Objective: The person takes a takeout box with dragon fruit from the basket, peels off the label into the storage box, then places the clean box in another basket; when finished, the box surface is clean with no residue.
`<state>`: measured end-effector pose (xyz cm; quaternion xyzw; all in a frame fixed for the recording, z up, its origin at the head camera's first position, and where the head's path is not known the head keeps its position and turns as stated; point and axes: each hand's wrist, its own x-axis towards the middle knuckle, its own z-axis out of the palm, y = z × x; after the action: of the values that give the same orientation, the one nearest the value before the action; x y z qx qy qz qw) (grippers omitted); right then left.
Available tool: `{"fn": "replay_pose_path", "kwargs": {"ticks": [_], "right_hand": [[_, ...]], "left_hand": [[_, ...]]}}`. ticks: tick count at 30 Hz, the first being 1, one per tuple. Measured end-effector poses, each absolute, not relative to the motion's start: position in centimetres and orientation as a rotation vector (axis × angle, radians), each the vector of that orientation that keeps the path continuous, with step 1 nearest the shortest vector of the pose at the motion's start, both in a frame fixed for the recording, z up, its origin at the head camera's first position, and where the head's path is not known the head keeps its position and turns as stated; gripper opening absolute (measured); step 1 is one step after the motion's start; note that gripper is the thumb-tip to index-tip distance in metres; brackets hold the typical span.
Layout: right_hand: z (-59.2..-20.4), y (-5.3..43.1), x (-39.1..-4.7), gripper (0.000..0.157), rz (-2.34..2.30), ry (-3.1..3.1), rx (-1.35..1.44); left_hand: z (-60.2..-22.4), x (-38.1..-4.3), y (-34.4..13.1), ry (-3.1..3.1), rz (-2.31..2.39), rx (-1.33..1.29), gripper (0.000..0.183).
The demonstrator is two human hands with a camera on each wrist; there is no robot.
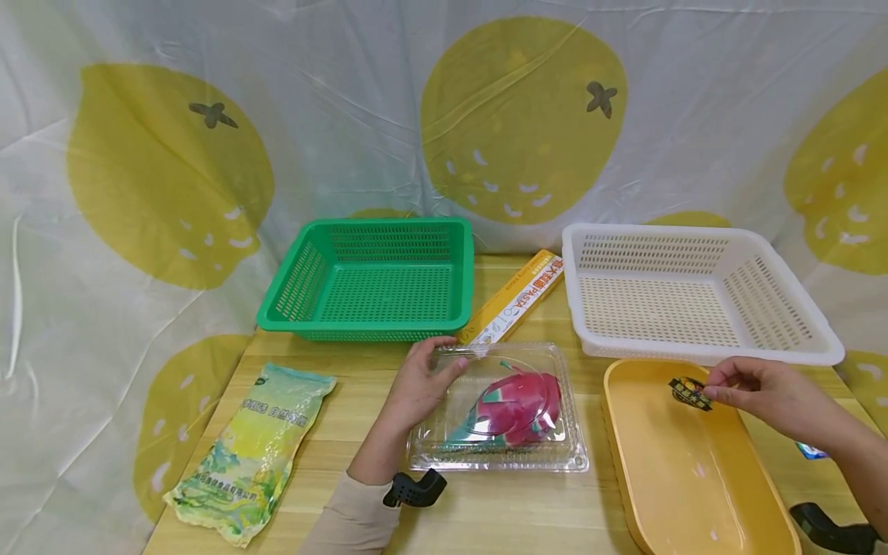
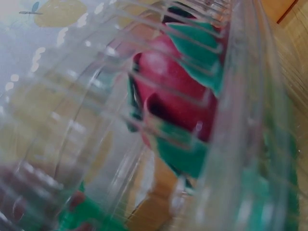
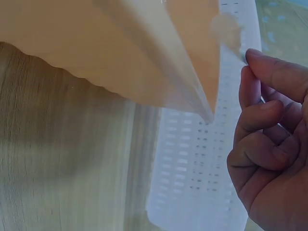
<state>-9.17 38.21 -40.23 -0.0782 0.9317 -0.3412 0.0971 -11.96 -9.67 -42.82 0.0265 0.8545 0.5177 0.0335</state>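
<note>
On the table lies a clear plastic clamshell box [image 1: 437, 443], its lid closed over a red dragon fruit [image 1: 516, 405] with green scales. My left hand [image 1: 419, 381] holds the box at its far left corner, thumb on the lid. Through the plastic in the left wrist view, the dragon fruit [image 2: 178, 86] shows large. My right hand [image 1: 763, 397] pinches a small black and gold sticker [image 1: 687, 391] between thumb and forefinger, above the orange tray [image 1: 694, 478]. In the right wrist view the sticker's pale back [image 3: 226, 31] is blurred.
A green basket [image 1: 388, 335] and a white basket [image 1: 701, 354] stand at the back. Between them lies a yellow and white pasta box [image 1: 516, 301]. To the left is a green and yellow food packet [image 1: 257, 455]. A small blue packet [image 1: 810, 451] lies right of the tray.
</note>
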Motion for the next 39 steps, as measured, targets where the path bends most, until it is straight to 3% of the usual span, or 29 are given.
{"fn": "replay_pose_path", "kwargs": {"ticks": [15, 31, 39], "right_hand": [[-40.0, 38.1, -9.7, 0.013, -0.823, 2.788, -0.189], [-38.5, 40.3, -9.5, 0.009, -1.054, 2.955, -0.148], [-38.7, 43.5, -11.0, 0.031, -0.991, 3.018, -0.062]], "left_hand": [[-42.9, -11.8, -9.6, 2.625, 1.605, 0.099, 0.046], [-42.9, -11.8, -9.6, 2.63, 1.601, 0.1, 0.046], [-42.9, -11.9, -9.6, 2.627, 1.599, 0.095, 0.046]]}}
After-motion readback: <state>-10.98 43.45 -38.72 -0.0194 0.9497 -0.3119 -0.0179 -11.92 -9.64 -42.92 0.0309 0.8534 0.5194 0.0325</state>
